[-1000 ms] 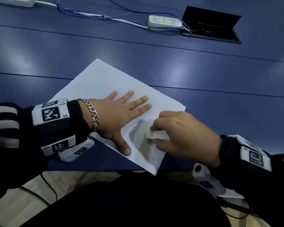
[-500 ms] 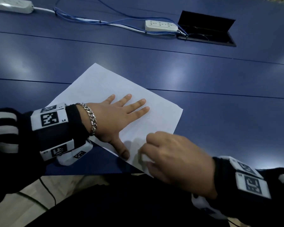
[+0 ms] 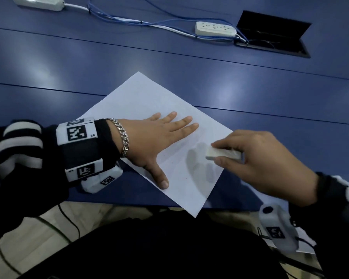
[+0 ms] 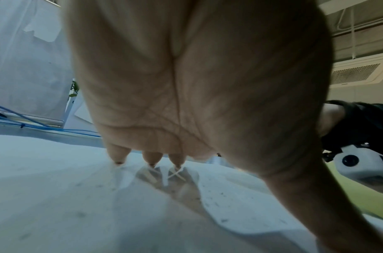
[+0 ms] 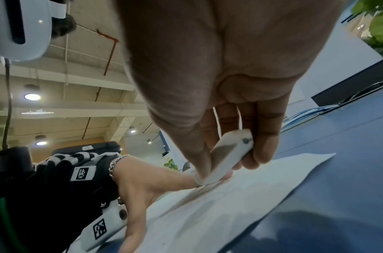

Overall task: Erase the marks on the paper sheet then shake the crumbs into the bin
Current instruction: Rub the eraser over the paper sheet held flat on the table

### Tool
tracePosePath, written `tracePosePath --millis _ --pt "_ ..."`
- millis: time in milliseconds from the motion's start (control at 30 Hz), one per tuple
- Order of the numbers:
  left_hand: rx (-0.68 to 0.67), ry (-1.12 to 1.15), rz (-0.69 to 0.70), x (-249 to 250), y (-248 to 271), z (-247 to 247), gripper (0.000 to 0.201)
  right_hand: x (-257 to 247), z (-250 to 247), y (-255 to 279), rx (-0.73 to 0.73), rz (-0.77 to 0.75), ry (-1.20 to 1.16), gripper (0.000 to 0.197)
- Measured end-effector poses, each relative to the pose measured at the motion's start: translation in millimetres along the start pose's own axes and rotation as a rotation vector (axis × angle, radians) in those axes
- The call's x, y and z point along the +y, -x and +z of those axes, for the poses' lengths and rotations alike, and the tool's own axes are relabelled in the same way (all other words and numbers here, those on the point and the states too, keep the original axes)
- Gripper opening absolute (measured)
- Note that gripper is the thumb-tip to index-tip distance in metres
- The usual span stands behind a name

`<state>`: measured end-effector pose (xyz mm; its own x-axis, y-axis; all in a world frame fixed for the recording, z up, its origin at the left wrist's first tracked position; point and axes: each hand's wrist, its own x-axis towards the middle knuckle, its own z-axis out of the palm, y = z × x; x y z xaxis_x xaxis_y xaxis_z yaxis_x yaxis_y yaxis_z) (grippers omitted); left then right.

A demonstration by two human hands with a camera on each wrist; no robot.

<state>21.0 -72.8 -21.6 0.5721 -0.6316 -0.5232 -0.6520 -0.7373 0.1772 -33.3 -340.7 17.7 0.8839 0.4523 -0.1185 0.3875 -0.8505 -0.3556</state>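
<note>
A white paper sheet (image 3: 147, 97) lies askew on the blue table (image 3: 69, 63), one corner hanging over the near edge. My left hand (image 3: 155, 141) lies flat on it with straight, spread fingers, pressing it down. My right hand (image 3: 256, 158) pinches a white eraser (image 3: 223, 154) between thumb and fingers over the sheet's right edge. In the right wrist view the eraser (image 5: 229, 154) has its lower end touching the paper (image 5: 240, 196). In the left wrist view dark crumbs speckle the sheet (image 4: 77, 196) under my palm (image 4: 186, 77). No bin is in view.
Two white power strips (image 3: 216, 29) (image 3: 38, 2) with blue cables (image 3: 129, 21) lie along the far side of the table. An open black cable hatch (image 3: 272, 33) sits at the back right. The table's near edge runs just below my hands.
My right hand has carried the eraser from the sheet's near corner up and to the right, to its right edge. My left hand has stayed flat on the paper.
</note>
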Motion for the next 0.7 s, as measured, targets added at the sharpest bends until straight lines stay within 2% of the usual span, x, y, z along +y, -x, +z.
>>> tracePosePath --millis 100,133,200,267,300,467,600,700 --pt "0.149 0.038 -0.036 -9 20 -4 0.156 10 -6 2 0.049 0.019 0.011 0.032" --pt "0.191 0.054 -0.104 -13 31 -5 0.154 14 -11 4 0.076 0.035 0.01 0.032" --pt "0.235 0.06 -0.325 -21 53 -2 0.149 21 -17 6 0.107 0.064 0.007 0.028" --pt "0.209 0.043 -0.548 -23 74 7 0.143 26 -18 7 0.099 0.071 0.01 0.027" --pt "0.188 0.029 -0.598 -22 81 13 0.138 27 -16 6 0.092 0.068 0.029 0.026" --pt "0.196 0.026 -0.624 -12 95 25 0.127 30 -5 -3 0.088 0.047 0.154 0.027" --pt "0.076 0.065 -0.576 -18 84 17 0.134 24 -4 -2 -0.026 0.012 0.204 0.033" --pt "0.005 0.088 -0.521 -36 70 5 0.129 16 1 13 -0.096 -0.01 0.157 0.03"
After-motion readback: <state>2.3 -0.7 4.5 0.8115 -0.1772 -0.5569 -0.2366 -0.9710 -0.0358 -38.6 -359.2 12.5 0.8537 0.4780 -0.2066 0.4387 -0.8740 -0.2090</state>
